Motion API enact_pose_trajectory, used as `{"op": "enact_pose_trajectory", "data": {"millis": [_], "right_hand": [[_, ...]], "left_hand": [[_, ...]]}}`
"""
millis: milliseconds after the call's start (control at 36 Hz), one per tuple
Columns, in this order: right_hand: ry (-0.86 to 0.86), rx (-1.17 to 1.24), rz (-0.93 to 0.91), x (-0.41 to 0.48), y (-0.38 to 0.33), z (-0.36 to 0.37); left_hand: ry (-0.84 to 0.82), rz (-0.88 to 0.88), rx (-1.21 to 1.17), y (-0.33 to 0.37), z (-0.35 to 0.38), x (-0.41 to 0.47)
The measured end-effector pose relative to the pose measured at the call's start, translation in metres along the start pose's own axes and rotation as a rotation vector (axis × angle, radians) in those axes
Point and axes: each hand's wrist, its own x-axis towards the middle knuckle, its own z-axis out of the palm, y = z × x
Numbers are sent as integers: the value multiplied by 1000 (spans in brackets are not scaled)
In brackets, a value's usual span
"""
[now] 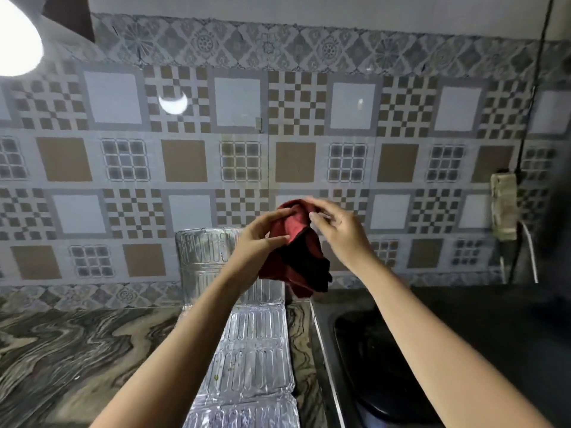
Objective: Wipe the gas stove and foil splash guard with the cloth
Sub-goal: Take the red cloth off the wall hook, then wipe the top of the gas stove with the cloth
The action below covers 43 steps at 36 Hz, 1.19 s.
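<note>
Both hands hold the cloth bunched in the air, above the foil and the stove.

The left hand pinches the left fold of the red and dark cloth, and the right hand curls its fingers over the top edge. The rest hangs loose below them, in front of the tiled wall. The foil splash guard lies directly beneath, its long axis running away from the person and its far panel upright; the left hand is nearer to it. The gas stove sits just beside it on the right, under the right arm, too dark to make out burners. No container shows.
</note>
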Motion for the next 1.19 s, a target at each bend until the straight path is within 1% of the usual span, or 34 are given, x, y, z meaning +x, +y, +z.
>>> {"op": "enact_pose_trajectory", "data": {"millis": [139, 222, 361, 500, 583, 722, 889, 972, 1028, 1194], "right_hand": [[-77, 163, 155, -41, 1, 12], [-83, 219, 154, -59, -1, 20], [-76, 322, 138, -70, -10, 35], [43, 296, 160, -71, -19, 46], [89, 328, 207, -69, -19, 49], [125, 326, 203, -70, -18, 49], [316, 283, 269, -72, -11, 42], [313, 249, 311, -75, -2, 39], [298, 233, 322, -78, 4, 38], [274, 211, 317, -85, 16, 16]], "left_hand": [[73, -1, -21, 4, 6, -9], [121, 33, 1, 10, 6, -13], [142, 103, 163, 16, 6, -20], [54, 74, 212, 22, -5, -29], [-3, 36, 181, 25, -18, -34], [-45, -29, 104, 24, -43, -43], [-147, -117, 8, 14, -56, -52], [-233, -201, -112, 7, -50, -55], [-256, -225, -127, 3, -42, -55], [-210, -180, -200, -10, -11, -48]]}}
